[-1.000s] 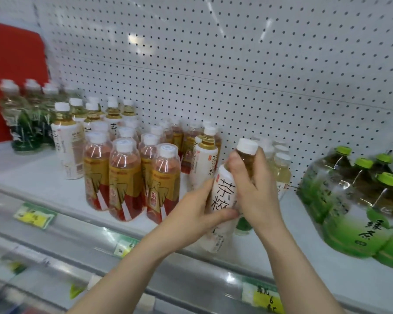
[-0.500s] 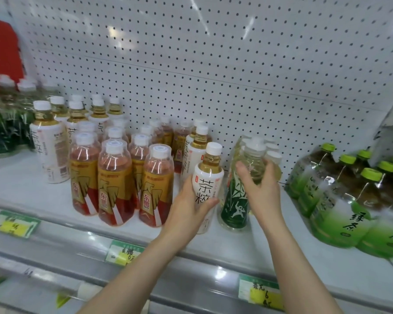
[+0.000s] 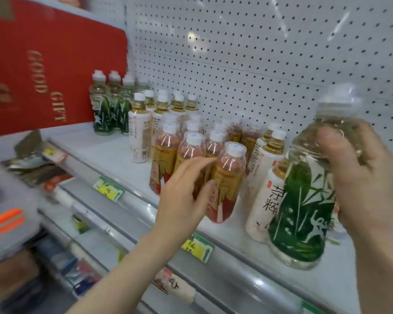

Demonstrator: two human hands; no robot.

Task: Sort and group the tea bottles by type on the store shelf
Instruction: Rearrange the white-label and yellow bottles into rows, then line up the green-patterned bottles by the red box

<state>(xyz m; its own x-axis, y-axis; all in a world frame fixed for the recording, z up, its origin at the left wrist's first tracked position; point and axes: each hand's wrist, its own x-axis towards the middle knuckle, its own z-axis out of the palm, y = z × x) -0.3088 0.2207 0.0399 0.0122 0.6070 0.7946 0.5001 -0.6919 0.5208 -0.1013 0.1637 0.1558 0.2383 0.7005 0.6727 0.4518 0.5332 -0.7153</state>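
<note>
My right hand grips a clear bottle with a green bamboo label, lifted close to the camera at the right. My left hand hovers with fingers apart against the front red-and-gold labelled bottle and holds nothing. A cluster of those red-and-gold bottles fills the shelf's middle. White-labelled tea bottles stand at the right front and behind the cluster at the left. More green bamboo bottles stand at the far left of the shelf.
The white shelf has a pegboard back wall and price tags along its front rail. A red gift box leans at the left end. Lower shelves with blurred goods lie below left.
My right hand has lifted the green bamboo bottle off the shelf. My left hand let go of the white-labelled bottle and moved left to the red-and-gold bottles. The view swung left.
</note>
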